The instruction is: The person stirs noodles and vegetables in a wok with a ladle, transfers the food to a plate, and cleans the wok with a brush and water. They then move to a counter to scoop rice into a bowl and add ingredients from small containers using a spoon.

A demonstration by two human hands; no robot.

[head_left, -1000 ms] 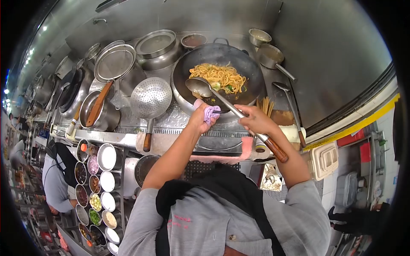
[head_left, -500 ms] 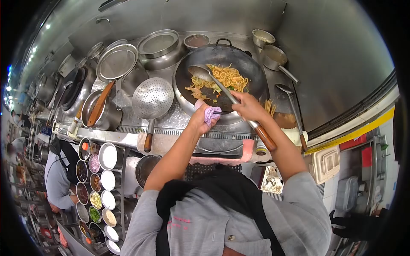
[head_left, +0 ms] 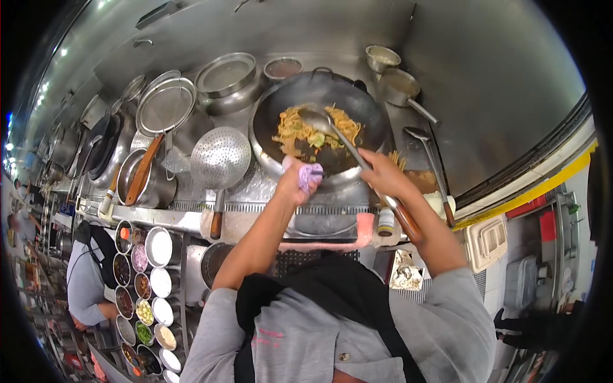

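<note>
Fried noodles (head_left: 346, 126) with bits of vegetable lie in a large black wok (head_left: 281, 102) on the stove. My left hand (head_left: 293, 181) is closed on a bunched purple cloth (head_left: 311, 177) at the wok's near edge; the handle under the cloth is mostly hidden. My right hand (head_left: 385, 173) wraps round the metal shaft of a long ladle (head_left: 350, 148), whose wooden end runs back along my forearm. The ladle's bowl is down among the noodles in the middle of the wok.
Left of the wok rests a perforated strainer (head_left: 221, 157), with pots and a mesh sieve (head_left: 167, 106) beyond. On the right are a small saucepan (head_left: 399, 87) and a second ladle (head_left: 429, 159). Ingredient bowls (head_left: 159, 246) line the lower left, near another person (head_left: 86, 274).
The ladle's bowl has moved to the right through the noodles, which now lie on both sides of it. My left hand keeps its hold on the cloth. The view has shifted slightly.
</note>
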